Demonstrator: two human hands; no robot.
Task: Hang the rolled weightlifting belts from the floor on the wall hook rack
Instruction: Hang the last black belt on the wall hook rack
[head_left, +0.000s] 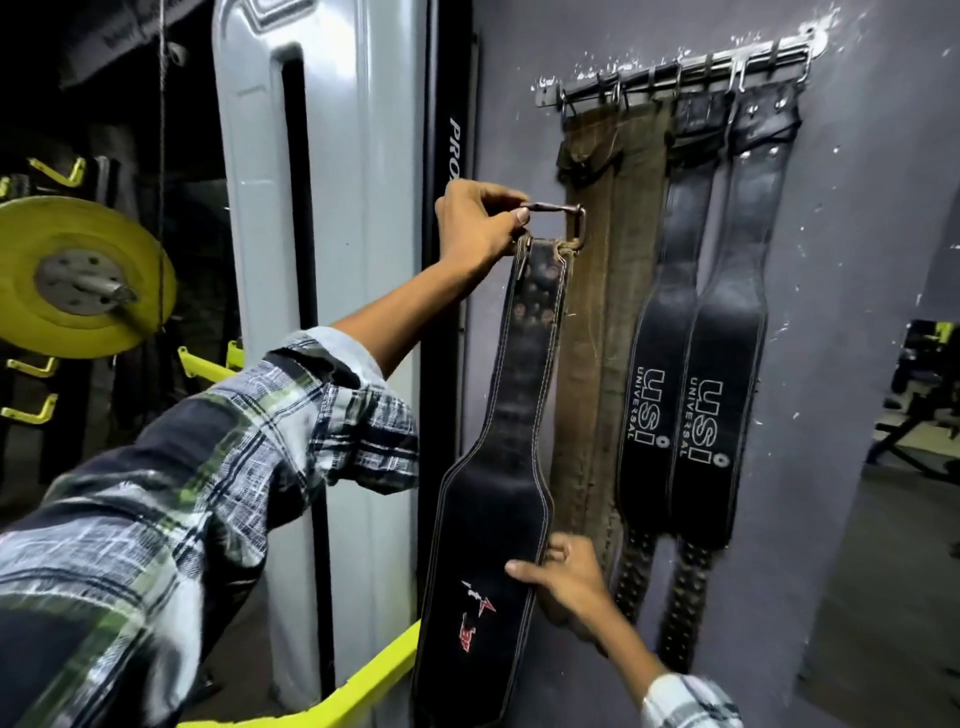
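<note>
We count four belts (670, 312) on the rack (685, 67). Our left hand (480, 223) pinches a fifth belt's (498, 493) buckle (558, 221); our right hand (569, 582) grips its lower edge.

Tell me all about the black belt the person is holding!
The belt looks like worn black leather with pale stitching, wide in the middle, narrow above, with a red and white mark low down. It hangs unrolled beside the wall. The left hand holds its metal buckle up; the right hand grips its wide part's edge.

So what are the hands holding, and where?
Both hold one black belt: the left hand pinches its metal buckle at the top, the right hand grips its wide padded edge.
</note>
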